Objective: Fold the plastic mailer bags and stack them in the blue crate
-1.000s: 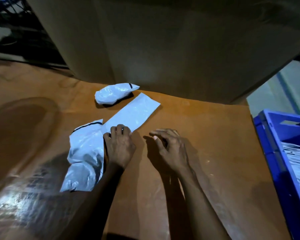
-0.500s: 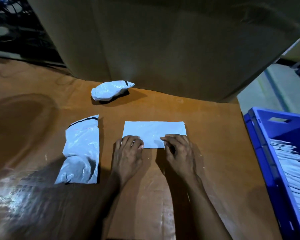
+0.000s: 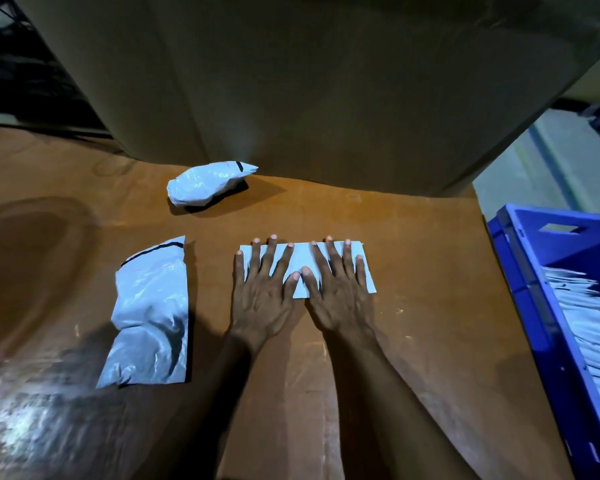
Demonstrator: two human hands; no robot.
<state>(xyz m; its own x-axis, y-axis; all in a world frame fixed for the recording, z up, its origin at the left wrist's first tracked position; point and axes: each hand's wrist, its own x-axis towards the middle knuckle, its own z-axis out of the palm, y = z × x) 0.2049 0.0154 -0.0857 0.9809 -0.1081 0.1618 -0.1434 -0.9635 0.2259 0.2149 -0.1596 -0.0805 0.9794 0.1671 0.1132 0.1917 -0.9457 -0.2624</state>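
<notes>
A folded white mailer bag lies flat on the brown table in front of me. My left hand and my right hand press on it side by side, fingers straight and spread, thumbs touching in the middle. A second, crumpled mailer bag with a black strip at its top lies flat to the left. A third bag, bunched into a lump, sits farther back. The blue crate stands at the right with several folded white bags stacked on edge inside.
A large cardboard box rises right behind the work area. The table is covered in brown cardboard and ends just before the crate. A shiny patch of plastic lies at the near left.
The flat bag was drawn from beside the crumpled one to the middle and turned square. Both hands slid forward from its near edge and now lie spread flat over it.
</notes>
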